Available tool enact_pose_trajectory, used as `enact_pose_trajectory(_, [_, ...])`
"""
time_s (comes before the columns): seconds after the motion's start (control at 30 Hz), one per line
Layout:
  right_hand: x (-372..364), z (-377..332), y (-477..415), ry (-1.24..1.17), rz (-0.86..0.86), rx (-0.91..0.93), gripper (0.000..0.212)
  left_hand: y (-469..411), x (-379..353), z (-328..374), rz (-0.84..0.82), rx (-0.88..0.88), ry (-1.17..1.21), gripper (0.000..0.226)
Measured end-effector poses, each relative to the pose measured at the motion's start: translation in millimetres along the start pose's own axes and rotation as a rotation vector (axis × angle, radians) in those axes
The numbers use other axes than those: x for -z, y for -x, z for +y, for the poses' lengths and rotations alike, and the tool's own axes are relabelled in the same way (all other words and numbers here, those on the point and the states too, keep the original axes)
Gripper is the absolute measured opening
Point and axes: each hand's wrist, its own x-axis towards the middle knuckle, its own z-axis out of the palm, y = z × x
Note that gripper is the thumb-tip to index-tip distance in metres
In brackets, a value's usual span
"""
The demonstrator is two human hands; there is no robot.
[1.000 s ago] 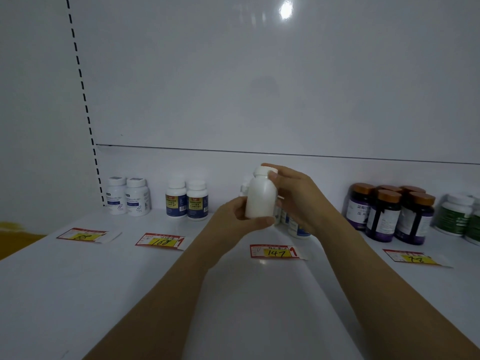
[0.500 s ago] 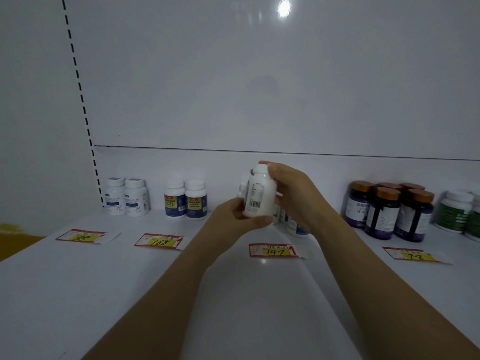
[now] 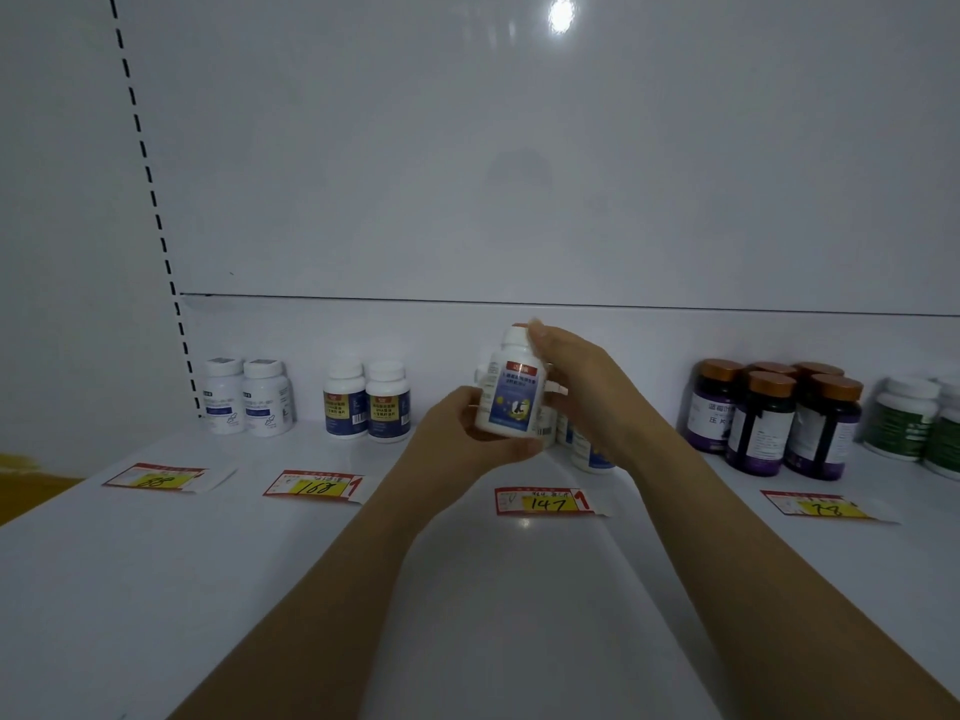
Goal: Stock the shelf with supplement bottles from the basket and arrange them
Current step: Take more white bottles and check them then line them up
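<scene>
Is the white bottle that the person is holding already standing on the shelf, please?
No, the white bottle is held up above the shelf, gripped between the left hand and the right hand.

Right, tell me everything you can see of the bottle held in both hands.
The white bottle looks like plastic, with a white cap on and a blue label under a red band, its print too small to read. It is held upright above the shelf, label toward the camera, in front of similar bottles. The left hand cups its base and side; the right hand closes a grip around its cap and shoulder.
</scene>
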Motion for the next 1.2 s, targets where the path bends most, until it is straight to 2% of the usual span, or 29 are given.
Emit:
enact_pose_trajectory(0.2, [1, 0, 2, 0.19, 0.075, 0.078, 0.039, -2, 0, -2, -0.046, 0.001, -0.003, 0.04])
enact_pose_trajectory(0.33, [-1, -2, 4, 0.251, 0.057, 0.091, 0.037, -3, 2, -6, -0.022, -0.021, -0.038, 0.04])
enact_pose_trajectory(0.4, [-3, -5, 6, 0.227, 0.007, 0.125, 0.034, -5, 5, -10, 0.06, -0.056, -0.081, 0.046])
enact_pose_trajectory(0.47, [-6, -9, 8, 0.22, -0.065, 0.173, 0.034, -9, 10, -15, 0.21, -0.124, -0.141, 0.054])
enact_pose_trajectory(0.57, [-15, -14, 8, 0.299, -0.134, 0.23, 0.043, -15, 14, -21, 0.423, -0.283, -0.232, 0.057])
enact_pose_trajectory(0.67, [-23, -14, 10, 0.366, -0.181, 0.308, 0.046, -19, 17, -23, 0.504, -0.423, -0.258, 0.052])
enact_pose_trajectory(0.77, [-24, -12, 11, 0.382, -0.194, 0.342, 0.046, -17, 19, -22, 0.524, -0.454, -0.266, 0.05])
enact_pose_trajectory(0.9, [-21, -13, 10, 0.336, -0.145, 0.331, 0.046, -13, 19, -17, 0.434, -0.345, -0.214, 0.057])
enact_pose_trajectory(1.0, [-15, -17, 10, 0.187, -0.036, 0.287, 0.038, -7, 14, -2, 0.243, -0.224, -0.126, 0.049])
enact_pose_trajectory(1.1, [-9, -17, 10, 0.115, 0.07, 0.129, 0.031, -1, 9, 10, -0.004, -0.052, -0.019, 0.031])
enact_pose_trajectory(1.13, [-8, -15, 9, 0.146, 0.093, 0.067, 0.033, 0, 9, 11, -0.066, 0.007, -0.001, 0.031])
enact_pose_trajectory(1.2, [-7, -10, 7, 0.247, 0.142, -0.051, 0.039, -1, 7, 12, -0.151, 0.127, 0.061, 0.046])
